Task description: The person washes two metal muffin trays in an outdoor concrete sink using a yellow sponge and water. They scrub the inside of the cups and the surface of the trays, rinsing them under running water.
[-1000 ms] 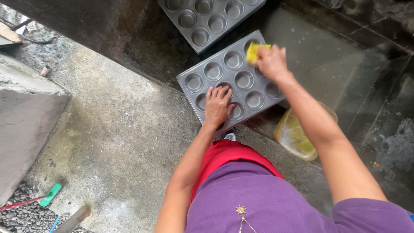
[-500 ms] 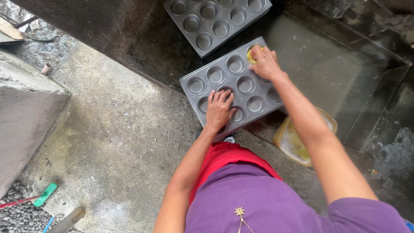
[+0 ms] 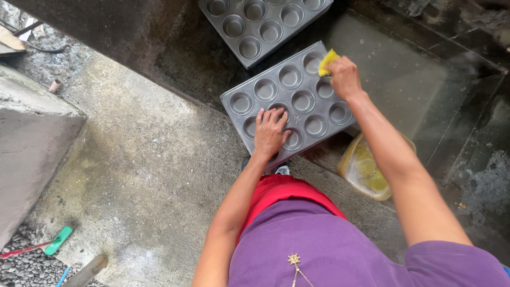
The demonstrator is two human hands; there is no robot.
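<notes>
Right hand [image 3: 345,77]: clenched round a yellow sponge [image 3: 328,61], pressed at the far corner of the muffin tray [image 3: 292,103].
Left hand [image 3: 270,133]: fingers spread flat on the tray's near edge, holding nothing.
Tray: lies tilted on wet dark floor [image 3: 404,79], by the concrete step's [image 3: 138,159] edge.
Around: second muffin tray [image 3: 263,24] just beyond; yellowish tub [image 3: 366,170] near, probably plastic, partly behind the right forearm.

Grey muffin tray and yellow sponge

A grey metal muffin tray [image 3: 297,103] with round cups is laid flat and slantwise on the wet dark floor, its near edge at the concrete step. A small yellow sponge [image 3: 328,61] is pressed against a cup near the tray's far corner and is partly hidden.
</notes>
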